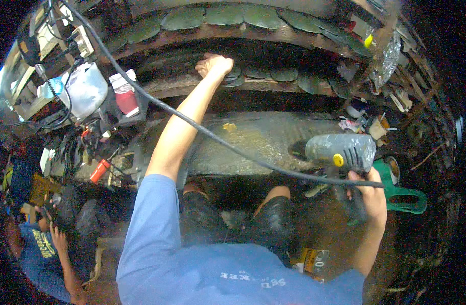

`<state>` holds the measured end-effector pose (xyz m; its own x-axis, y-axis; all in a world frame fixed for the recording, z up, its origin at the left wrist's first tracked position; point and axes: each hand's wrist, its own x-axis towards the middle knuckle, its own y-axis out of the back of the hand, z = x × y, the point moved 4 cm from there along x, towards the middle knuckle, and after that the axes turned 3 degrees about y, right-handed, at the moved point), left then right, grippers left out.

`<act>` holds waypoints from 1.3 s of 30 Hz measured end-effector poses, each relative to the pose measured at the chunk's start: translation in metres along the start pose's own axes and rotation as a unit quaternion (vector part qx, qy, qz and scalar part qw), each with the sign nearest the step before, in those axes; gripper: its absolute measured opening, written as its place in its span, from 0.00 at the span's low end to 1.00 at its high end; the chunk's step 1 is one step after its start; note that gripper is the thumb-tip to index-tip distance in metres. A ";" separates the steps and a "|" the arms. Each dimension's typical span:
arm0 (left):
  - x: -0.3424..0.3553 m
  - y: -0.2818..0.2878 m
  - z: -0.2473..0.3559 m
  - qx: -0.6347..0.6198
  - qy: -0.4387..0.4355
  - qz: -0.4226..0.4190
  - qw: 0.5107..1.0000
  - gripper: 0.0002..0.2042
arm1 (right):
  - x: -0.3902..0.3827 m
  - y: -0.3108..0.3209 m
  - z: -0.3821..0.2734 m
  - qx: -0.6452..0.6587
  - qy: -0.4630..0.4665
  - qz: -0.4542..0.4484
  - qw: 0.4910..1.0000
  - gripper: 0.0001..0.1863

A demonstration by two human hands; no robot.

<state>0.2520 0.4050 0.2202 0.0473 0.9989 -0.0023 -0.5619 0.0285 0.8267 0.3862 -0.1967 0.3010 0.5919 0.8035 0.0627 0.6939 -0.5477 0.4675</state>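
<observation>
A long grey, stone-like bench [212, 161] spans the middle, partly hidden by the left forearm. Beyond it, a curved brown wooden shelf [167, 90] carries flat, rounded dark-green pieces [284, 74], its recess too dark to make out. A thick black cable [202, 130] slants across the view, its upper end cut off. Over the bench's right side is a grey gun-shaped power tool with a yellow round button [340, 151], its dark handle blurred. The right hand [371, 195] is wrapped around that handle. The left hand [214, 66] reaches to the shelf beside the pieces, fingers curled and partly hidden; whether they grip anything, I cannot tell.
</observation>
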 end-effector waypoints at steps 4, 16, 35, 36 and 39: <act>0.031 0.001 0.005 -0.014 -0.068 -0.099 0.993 0.56 | -0.009 0.004 -0.001 0.020 0.008 -0.002 1.000 0.16; 0.041 0.045 -0.029 -0.494 -0.022 -0.363 0.790 0.19 | 0.000 0.013 0.007 0.053 -0.003 -0.001 0.999 0.16; 0.004 0.065 -0.074 -0.506 0.032 -0.344 0.790 0.16 | 0.001 0.017 0.020 0.086 -0.057 0.085 0.991 0.16; -0.016 0.066 -0.080 -0.497 -0.002 -0.319 0.807 0.18 | 0.000 0.018 0.016 0.095 -0.047 0.109 0.988 0.16; -0.105 0.103 -0.135 -0.439 -0.114 -0.171 0.875 0.24 | -0.003 0.020 0.009 0.091 -0.031 0.185 0.978 0.16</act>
<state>0.0780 0.3078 0.2299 0.4442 0.8954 0.0304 -0.8954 0.4425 0.0493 0.4016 -0.2121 0.3018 0.8367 0.5290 0.1417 0.4846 -0.8357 0.2585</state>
